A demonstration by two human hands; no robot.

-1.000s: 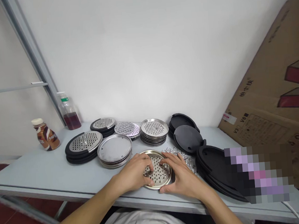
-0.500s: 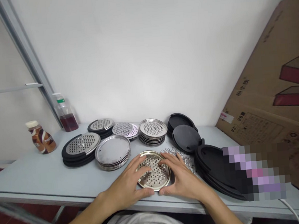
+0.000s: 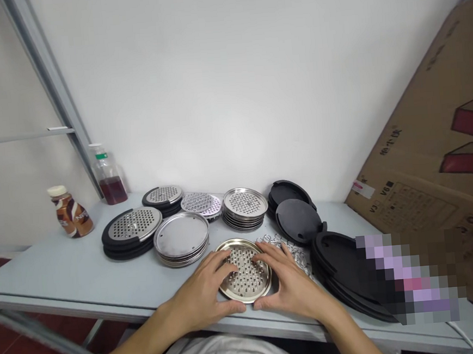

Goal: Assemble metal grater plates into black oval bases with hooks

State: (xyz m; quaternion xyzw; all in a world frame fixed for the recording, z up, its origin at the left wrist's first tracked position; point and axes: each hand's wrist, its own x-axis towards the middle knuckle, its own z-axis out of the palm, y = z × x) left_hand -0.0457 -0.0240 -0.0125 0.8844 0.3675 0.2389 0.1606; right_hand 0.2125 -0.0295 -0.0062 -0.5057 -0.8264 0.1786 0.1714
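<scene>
Near the table's front edge is a round metal grater plate [image 3: 246, 278] with a raised rim and rows of punched teeth. My left hand [image 3: 203, 290] grips its left side, thumb at the front rim and fingers curled over the left edge. On the opposite side, my right hand [image 3: 293, 281] holds it the same way, with fingertips over the toothed face. Small metal wire clips [image 3: 302, 256] lie in a pile just beyond my right hand. A stack of plain round metal plates [image 3: 183, 236] stands behind my left hand.
Rimmed grater plates [image 3: 246, 204] are stacked behind. Black-rimmed graters [image 3: 132, 229] and loose perforated discs [image 3: 197, 203] lie left of them. Black round bases [image 3: 342, 267] and a black disc [image 3: 298, 219] are right. Two bottles [image 3: 73, 214] stand far left; a large carton [image 3: 420, 173] leans right.
The camera view has shifted slightly, so the surroundings appear a little further right. Both hands stay on the grater plate, with hardly any change in grip.
</scene>
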